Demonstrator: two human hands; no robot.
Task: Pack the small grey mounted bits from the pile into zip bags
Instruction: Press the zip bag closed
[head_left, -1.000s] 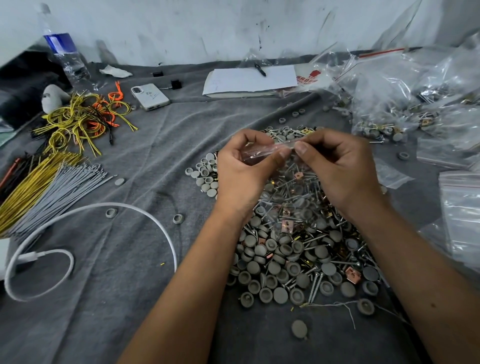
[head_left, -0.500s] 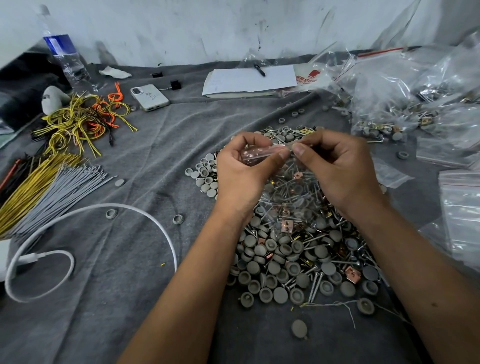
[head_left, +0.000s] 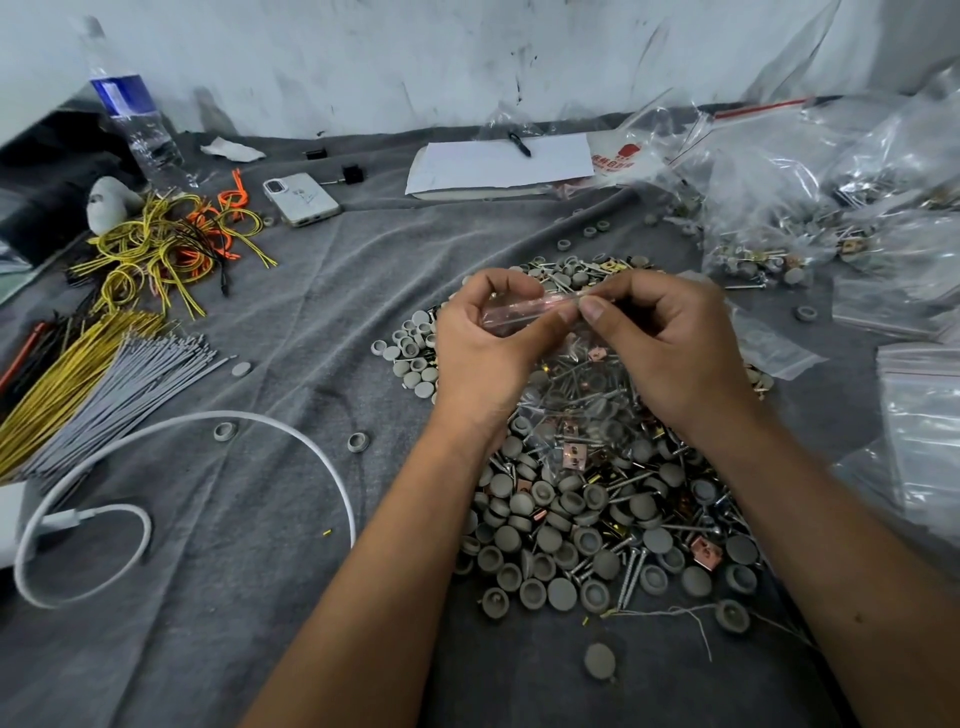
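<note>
- A grey cloth (head_left: 270, 530) with creases covers the whole work surface; at the far edge it meets a white wall (head_left: 415, 57) marked with dark scuffs.
- On the left lie a tangle of yellow and orange wires (head_left: 166, 244), a bundle of straight grey and yellow wires (head_left: 98, 384) and a white cable (head_left: 291, 436) curving toward the near left.
- At the far left stands a water bottle (head_left: 136, 124) with a blue label; its print is too small to read.
- Far centre: a white phone (head_left: 301, 200) lying back up, and a white pad of paper (head_left: 498, 163) with a black pen (head_left: 519, 143) on it.
- A plastic bag with red print (head_left: 621, 156) lies just right of the pad; the characters are not legible.
- Clear bags (head_left: 810, 208), some filled, are heaped at the far right.
- The pile of grey mounted bits (head_left: 587, 535), mixed with screws and copper-coloured clips, lies in the centre right, under and nearer than both hands.
- The left hand (head_left: 483, 353) and right hand (head_left: 670, 353) hold a small clear zip bag (head_left: 571, 395) above the pile; thumb and forefinger of each pinch its top strip, thumb tips almost meeting, other fingers curled.
- The bag hangs below the fingers, with screws and copper-coloured clips showing through it.
</note>
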